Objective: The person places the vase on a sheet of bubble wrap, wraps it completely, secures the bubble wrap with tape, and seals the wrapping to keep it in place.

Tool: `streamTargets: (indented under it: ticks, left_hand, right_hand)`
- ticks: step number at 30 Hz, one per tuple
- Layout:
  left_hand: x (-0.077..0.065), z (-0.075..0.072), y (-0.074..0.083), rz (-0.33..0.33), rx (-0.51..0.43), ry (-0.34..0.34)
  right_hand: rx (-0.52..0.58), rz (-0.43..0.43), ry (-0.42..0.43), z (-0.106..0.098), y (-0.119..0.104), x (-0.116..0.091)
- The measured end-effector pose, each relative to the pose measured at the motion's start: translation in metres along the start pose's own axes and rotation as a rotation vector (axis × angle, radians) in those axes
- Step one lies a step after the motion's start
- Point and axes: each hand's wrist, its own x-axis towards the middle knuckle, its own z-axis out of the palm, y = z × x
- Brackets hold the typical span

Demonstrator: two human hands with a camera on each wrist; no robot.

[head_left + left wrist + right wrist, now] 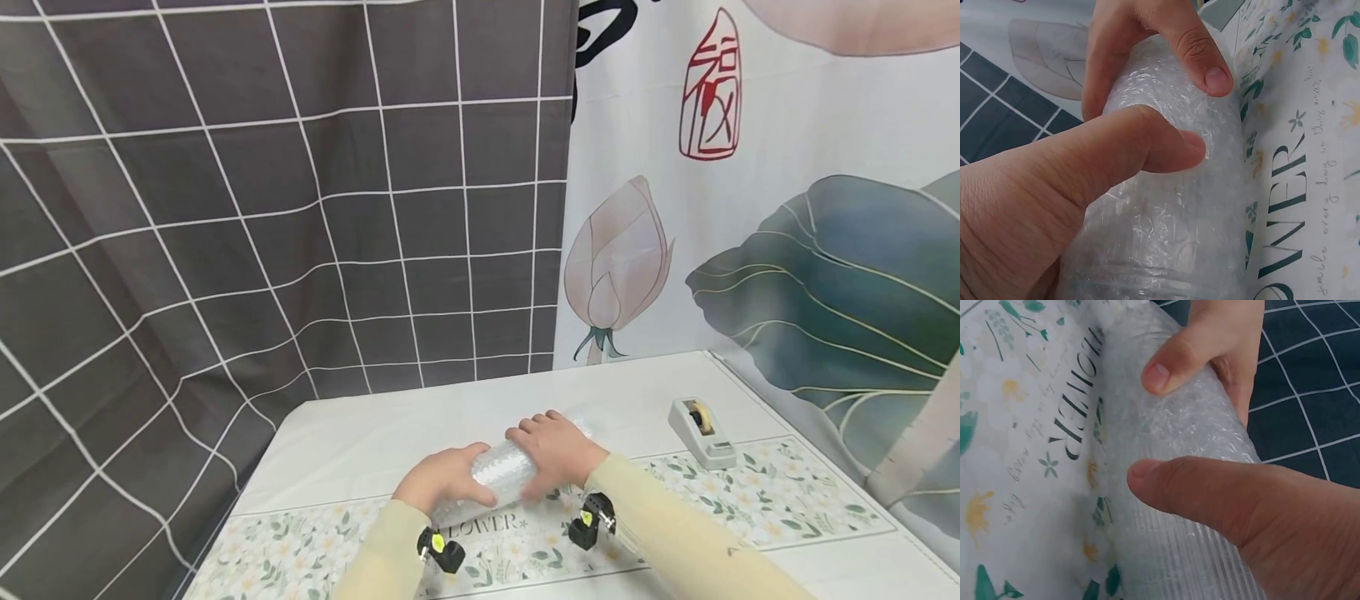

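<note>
A cylinder-shaped bundle of clear bubble wrap (pixel 508 472) lies slantwise over the flowered band of the tablecloth, below the middle of the head view. My left hand (pixel 444 477) grips its lower left part, the thumb (pixel 1172 147) across the near side. Farther up towards the right end, my right hand (pixel 558 452) holds it with the thumb (pixel 1179 481) in front and the fingers over the top. Ribbed lines show on the bubble wrap (pixel 1179 562) near the right hand in the right wrist view. The fingers behind the bundle are mostly hidden.
A white tape dispenser (pixel 703 435) with a yellowish roll stands to the right on the white tablecloth (pixel 390 425). Behind the table hang a dark gridded curtain (pixel 420 225) and a white curtain with a lotus print (pixel 618 258).
</note>
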Motion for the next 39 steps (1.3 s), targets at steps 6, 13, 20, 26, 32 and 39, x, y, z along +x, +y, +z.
streamTargets:
  ticks: [6, 13, 20, 26, 32, 39]
  left_hand:
    - [-0.001, -0.001, 0.000, -0.004, -0.064, -0.024]
    - [-0.002, -0.002, 0.003, 0.070, 0.080, 0.077]
    - [-0.003, 0.003, -0.006, 0.104, 0.045, 0.138]
    - [0.000, 0.005, -0.015, 0.160, -0.009, 0.168]
    - [-0.001, 0.008, -0.024, 0.132, -0.076, 0.158]
    - [-0.001, 0.009, -0.030, 0.114, -0.110, 0.174]
  right_hand:
    - [0.033, 0.005, -0.049, -0.005, 0.001, 0.007]
    - [0.070, 0.036, -0.102, -0.005, 0.006, 0.017]
    - [0.141, 0.070, -0.187, -0.007, 0.008, 0.027]
    - [0.210, 0.077, -0.231, -0.001, 0.016, 0.035]
    - [0.218, 0.055, -0.186, 0.008, 0.024, 0.036]
    - [0.194, -0.038, 0.080, 0.012, 0.031, 0.018]
